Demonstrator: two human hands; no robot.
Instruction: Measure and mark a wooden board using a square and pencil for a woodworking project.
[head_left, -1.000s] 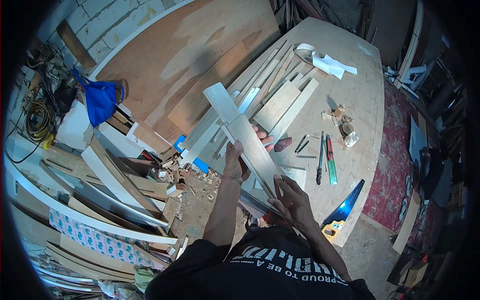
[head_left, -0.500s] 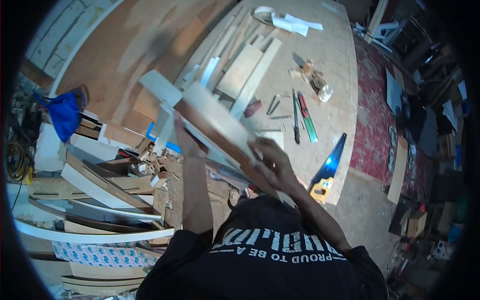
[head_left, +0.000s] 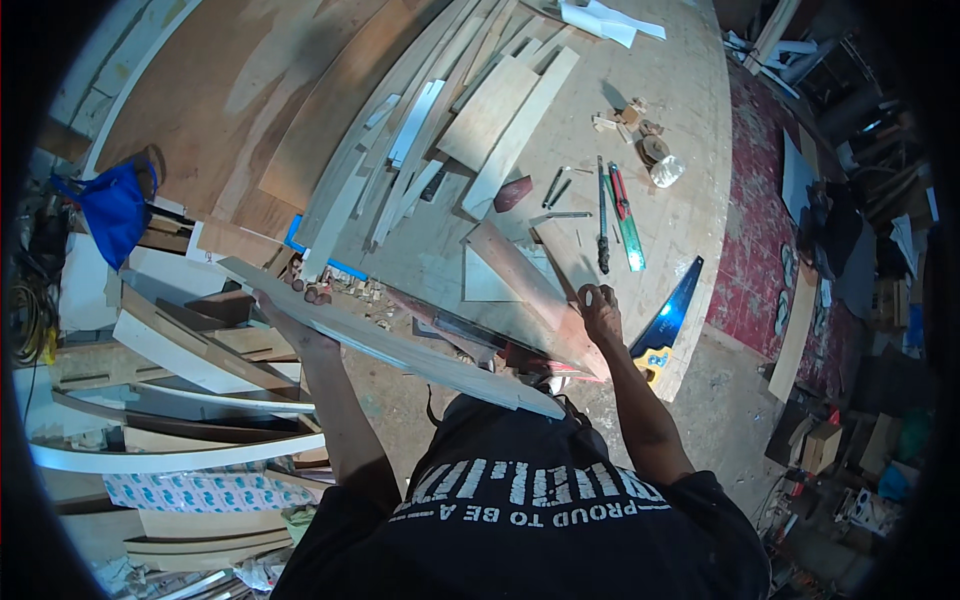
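My left hand [head_left: 305,325] is wrapped round the edge of a long, pale wooden board [head_left: 390,345], with fingertips showing over its far side. The board slants across in front of my body, off the table, its near end close to my chest. At the table's near edge my right hand [head_left: 602,315] has its fingers curled at the end of a short, narrow wooden board [head_left: 558,255]. Beside that lies a wider brownish board [head_left: 520,275], partly over a pale square sheet [head_left: 485,280]. Just right of my right hand is a handsaw [head_left: 668,315] with a yellow handle.
On the worktable [head_left: 660,130] are stacked wooden strips [head_left: 490,115], a red-brown block [head_left: 513,194], a green-and-red tool [head_left: 625,220], a dark slim tool [head_left: 603,215] and a tape roll [head_left: 655,150]. Curved wooden pieces [head_left: 200,460] crowd the left; a blue bag [head_left: 118,210] hangs there.
My right hand has left the held wood and moved right and down to the table edge. My left hand has brought its board lower and nearer my body.
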